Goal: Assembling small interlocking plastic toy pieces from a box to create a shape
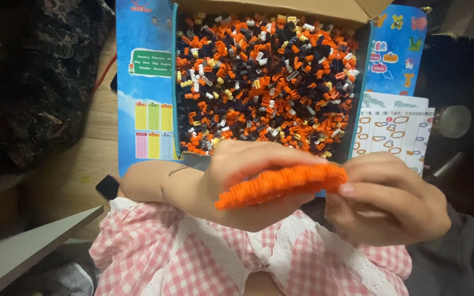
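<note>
The orange slab (281,183) of joined bricks lay almost edge-on to the camera, its long axis running across the view and rising slightly from lower left to upper right. It sat in front of the box (185,82), above the lap. The left hand (248,183) clasped its left and middle part, thumb on top and fingers beneath. The right hand (388,200) pinched its right end.

The box was full of loose bricks (264,77), mostly orange and dark, with some white and yellow. It rested on a blue chart (146,98). A printed sheet (396,131) lay to its right.

The slab's flat faces were barely visible, and the hands covered much of it.
</note>
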